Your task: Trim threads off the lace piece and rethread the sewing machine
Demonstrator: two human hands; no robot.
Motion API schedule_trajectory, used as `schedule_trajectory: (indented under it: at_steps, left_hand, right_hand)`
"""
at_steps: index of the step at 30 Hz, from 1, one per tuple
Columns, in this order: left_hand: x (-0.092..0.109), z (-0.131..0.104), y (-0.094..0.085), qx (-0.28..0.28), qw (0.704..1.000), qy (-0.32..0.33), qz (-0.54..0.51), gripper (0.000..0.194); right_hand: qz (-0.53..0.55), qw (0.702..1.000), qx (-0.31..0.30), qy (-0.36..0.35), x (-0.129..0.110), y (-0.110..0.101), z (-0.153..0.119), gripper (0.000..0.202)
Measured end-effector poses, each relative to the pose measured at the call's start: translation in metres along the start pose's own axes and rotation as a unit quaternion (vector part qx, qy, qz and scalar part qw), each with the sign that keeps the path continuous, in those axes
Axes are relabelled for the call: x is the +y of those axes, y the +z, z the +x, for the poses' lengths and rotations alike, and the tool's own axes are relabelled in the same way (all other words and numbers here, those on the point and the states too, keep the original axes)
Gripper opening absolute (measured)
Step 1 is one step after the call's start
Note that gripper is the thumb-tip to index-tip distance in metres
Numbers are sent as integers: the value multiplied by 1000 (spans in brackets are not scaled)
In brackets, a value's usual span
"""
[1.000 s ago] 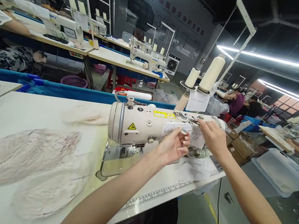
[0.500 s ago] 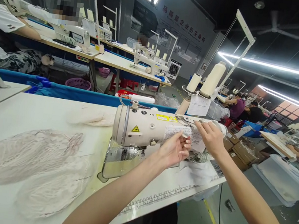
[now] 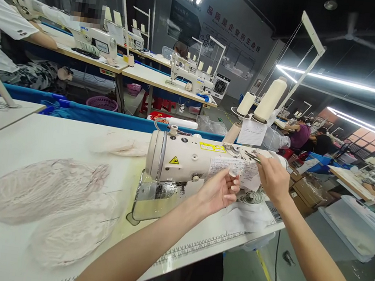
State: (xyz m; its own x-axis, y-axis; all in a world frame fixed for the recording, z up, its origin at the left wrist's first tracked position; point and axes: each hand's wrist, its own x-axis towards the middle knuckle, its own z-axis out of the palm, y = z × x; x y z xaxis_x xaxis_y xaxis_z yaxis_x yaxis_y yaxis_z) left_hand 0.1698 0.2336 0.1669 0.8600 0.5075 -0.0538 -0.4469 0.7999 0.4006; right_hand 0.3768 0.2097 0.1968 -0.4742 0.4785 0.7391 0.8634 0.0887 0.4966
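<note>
A white sewing machine (image 3: 178, 157) lies tipped over on the white table (image 3: 80, 138), its underside parts near the table's cutout. My left hand (image 3: 220, 188) is in front of the machine's body, thumb and index finger pinching a small pale round object (image 3: 233, 173), perhaps a bobbin. Above the machine's right part, my right hand (image 3: 274, 175) holds slim dark metal tweezers (image 3: 252, 156), their tips pointing left over the machine's top. Handwritten paper notes (image 3: 220, 164) are stuck to the machine between the hands.
Bundles of pale sheer pieces (image 3: 46, 191) lie at the left. Thread cones (image 3: 271, 98) stand behind the machine beneath a thread stand. A coiled pale cord (image 3: 252, 197) is by the right hand. People work at other tables.
My right hand has shifted slightly right and down, and the tweezers now show more clearly. A bit of another person's hand has appeared at the left edge. The view has shifted slightly.
</note>
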Motion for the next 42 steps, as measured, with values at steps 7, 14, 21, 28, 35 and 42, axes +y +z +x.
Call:
schedule_trajectory:
  at_steps: [7,14,21,28,35,42]
  left_hand:
    - [-27,-69,-61,70,991,-49,104,28]
    - [-17,-131,-112,236,955,21,178,25]
    - [-20,-141,-133,317,859,90,393,30]
    - [-20,-130,-130,320,686,89,647,27]
    - [-34,-119,-133,289,413,71,861,21]
    - [-36,-123,-139,236,236,48,941,39]
  right_hand:
    - [224,971,-85,18,-68,1,-77,35]
    - [279,915,-283,69,-146,48,-117,30]
    - [331,889,-300,103,-173,42,-89,35]
    - [416,836,-333,132,-209,23,-81,24]
    - [365,875,-294,118,-204,15,-98,23]
    - [316,906,-262,100,-200,22,-101,26]
